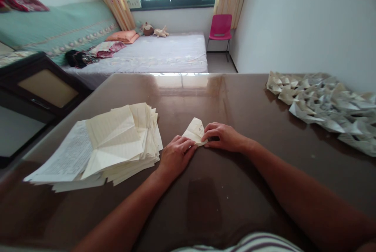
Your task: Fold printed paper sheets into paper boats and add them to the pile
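Note:
A small folded piece of cream paper (193, 129) with some print on it lies on the brown table, between my two hands. My left hand (177, 153) presses its lower left edge, fingers together and thumb near the bottom corner. At the right edge, my right hand (223, 136) pinches the paper between curled fingers and thumb. The fingertips cover part of the lower folds. Left of my left hand sits a stack of loose paper sheets (114, 130), creased lined ones on top of a printed white sheet (66, 154).
Many folded paper pieces (317, 99) stand in rows at the table's right side, by the wall. The glossy brown table (188, 99) reaches toward a bed (176, 54). A pink chair (220, 28) stands beyond, and a dark cabinet (44, 83) is at the left.

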Demonstrator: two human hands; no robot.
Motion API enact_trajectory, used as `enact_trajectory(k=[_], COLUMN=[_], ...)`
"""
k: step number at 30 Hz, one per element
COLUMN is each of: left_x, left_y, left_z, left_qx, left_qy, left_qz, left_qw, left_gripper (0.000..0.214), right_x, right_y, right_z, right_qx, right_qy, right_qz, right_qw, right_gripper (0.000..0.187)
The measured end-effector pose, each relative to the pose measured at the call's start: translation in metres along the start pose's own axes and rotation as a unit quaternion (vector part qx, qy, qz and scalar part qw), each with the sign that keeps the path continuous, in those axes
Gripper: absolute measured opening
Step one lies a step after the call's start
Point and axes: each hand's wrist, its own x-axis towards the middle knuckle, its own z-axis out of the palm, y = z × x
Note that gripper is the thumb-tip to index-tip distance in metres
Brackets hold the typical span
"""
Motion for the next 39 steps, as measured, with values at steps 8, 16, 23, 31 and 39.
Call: enact_trajectory(k=[8,16,23,31,39], left_x=[0.003,0.006,0.015,0.016,0.016], left_y=[-0.004,0.0,0.002,0.003,0.001], left_z=[0.003,-0.008,-0.014,-0.008,-0.006], left_qx=[-0.008,-0.03,0.014,0.08,0.095], left_qy=[0.02,-0.019,-0.062,-0.039,-0.042], left_qz=[-0.056,-0.126,-0.133,-0.102,-0.094], left_qw=[0.998,0.991,0.989,0.991,0.99], left_gripper=[0.022,0.017,0.013,0.016,0.019], right_x=[0.001,0.003,0.005,0.009,0.01], right_y=[-0.007,-0.009,-0.024,-0.033,-0.033], right_z=[0.01,0.015,0.015,0.014,0.014], right_qx=[-0.008,-0.005,-0.085,-0.129,-0.111], right_qy=[0.046,0.065,0.056,0.04,0.04], right_qz=[0.036,0.065,0.112,0.143,0.153], right_qw=[0.998,0.996,0.988,0.98,0.981], right_gripper=[0.02,0.018,0.022,0.023,0.019])
